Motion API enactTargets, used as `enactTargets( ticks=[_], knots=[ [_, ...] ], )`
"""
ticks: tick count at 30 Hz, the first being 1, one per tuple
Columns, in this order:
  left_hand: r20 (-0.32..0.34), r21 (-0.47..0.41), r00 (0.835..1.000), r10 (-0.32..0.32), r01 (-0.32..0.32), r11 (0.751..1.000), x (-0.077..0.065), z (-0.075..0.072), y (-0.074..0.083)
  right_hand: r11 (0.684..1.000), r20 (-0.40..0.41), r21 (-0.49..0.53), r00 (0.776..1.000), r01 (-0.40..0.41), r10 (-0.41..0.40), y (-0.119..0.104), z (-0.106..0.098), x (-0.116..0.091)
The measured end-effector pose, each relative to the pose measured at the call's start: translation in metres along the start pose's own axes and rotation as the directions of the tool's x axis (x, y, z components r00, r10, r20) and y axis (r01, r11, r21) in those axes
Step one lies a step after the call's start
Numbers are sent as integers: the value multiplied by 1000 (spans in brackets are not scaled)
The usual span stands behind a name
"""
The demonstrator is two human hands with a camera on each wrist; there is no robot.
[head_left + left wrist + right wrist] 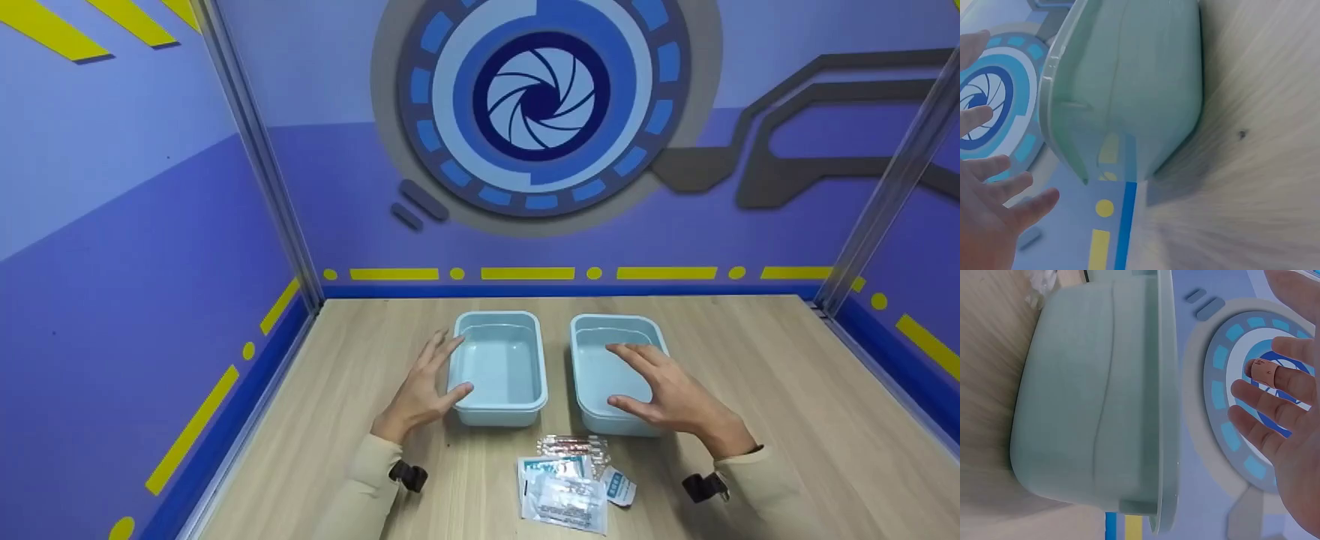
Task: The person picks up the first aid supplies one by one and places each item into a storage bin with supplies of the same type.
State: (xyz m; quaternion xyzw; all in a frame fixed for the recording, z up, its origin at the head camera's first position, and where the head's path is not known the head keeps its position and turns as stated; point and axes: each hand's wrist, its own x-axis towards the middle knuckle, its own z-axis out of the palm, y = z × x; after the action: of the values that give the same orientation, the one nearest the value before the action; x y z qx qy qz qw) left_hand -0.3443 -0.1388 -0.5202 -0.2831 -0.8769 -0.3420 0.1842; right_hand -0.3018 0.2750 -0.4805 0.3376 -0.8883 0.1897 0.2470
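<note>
Two light blue plastic bins stand side by side on the table, the left bin and the right bin; no contents show inside either. My left hand hovers by the left bin's left side, fingers spread and thumb near the rim. Over the right part of the right bin is my right hand, its fingers extended and holding nothing. In the right wrist view, an adhesive bandage wraps one finger. In both wrist views the hands appear apart from the bin walls.
In front of the bins lie flat printed sachets, a clear pack with reddish-brown sticks and a small white-and-blue packet. Decorated panels enclose the wooden table at the back and sides.
</note>
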Motion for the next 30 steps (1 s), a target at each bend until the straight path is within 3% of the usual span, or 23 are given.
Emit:
enactTargets(
  ticks=[15, 22, 30],
  knots=[
    [40, -103, 996, -81, 85, 991, -7, 9, -8, 998, -53, 32, 997, 50, -48, -3, 9, -1],
    [53, -195, 996, -73, 83, 977, -9, 13, -16, 988, -86, 62, 987, 143, -137, -6, 16, 0],
    [60, -195, 992, -110, 120, 973, -11, 18, -18, 974, -105, 97, 975, 205, -195, -13, 19, -1]
  ],
)
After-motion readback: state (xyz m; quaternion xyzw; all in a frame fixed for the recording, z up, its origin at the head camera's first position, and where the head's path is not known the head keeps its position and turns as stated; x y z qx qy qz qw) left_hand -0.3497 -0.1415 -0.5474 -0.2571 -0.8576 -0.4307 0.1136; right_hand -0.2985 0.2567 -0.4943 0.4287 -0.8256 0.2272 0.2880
